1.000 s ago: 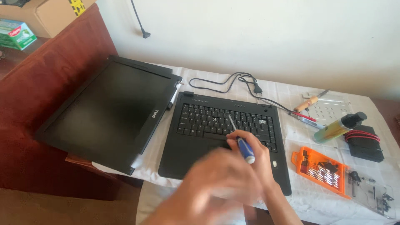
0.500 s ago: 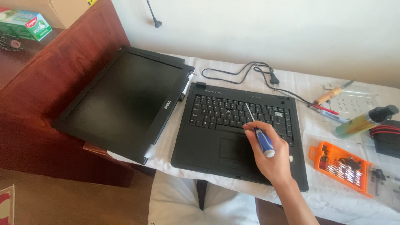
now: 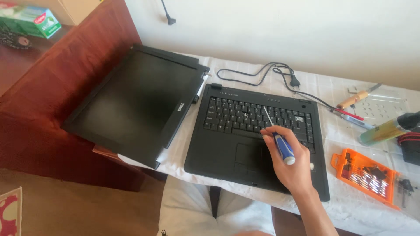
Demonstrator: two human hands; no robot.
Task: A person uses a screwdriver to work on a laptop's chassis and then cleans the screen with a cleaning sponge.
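My right hand (image 3: 291, 164) grips a blue-handled screwdriver (image 3: 281, 144) whose thin metal shaft points up and left over the keyboard of a black laptop base (image 3: 218, 148). The hand rests on the palm rest, just right of the touchpad. A detached black laptop screen (image 3: 131, 100) lies to the left of the base, partly off the table and leaning onto a dark red wooden cabinet (image 3: 57, 78). My left hand is out of view.
A black power cable (image 3: 258, 74) lies behind the laptop. Right of it are an orange bit case (image 3: 365, 175), a wooden-handled tool (image 3: 356, 99), a yellow-green bottle (image 3: 387, 130) and a black-and-red item (image 3: 411, 146). A green box (image 3: 30, 19) sits on the cabinet.
My left hand, blurred in front a second ago, has left the view. The camera has shifted so the laptop sits more centred; my right hand keeps the screwdriver over the keyboard.
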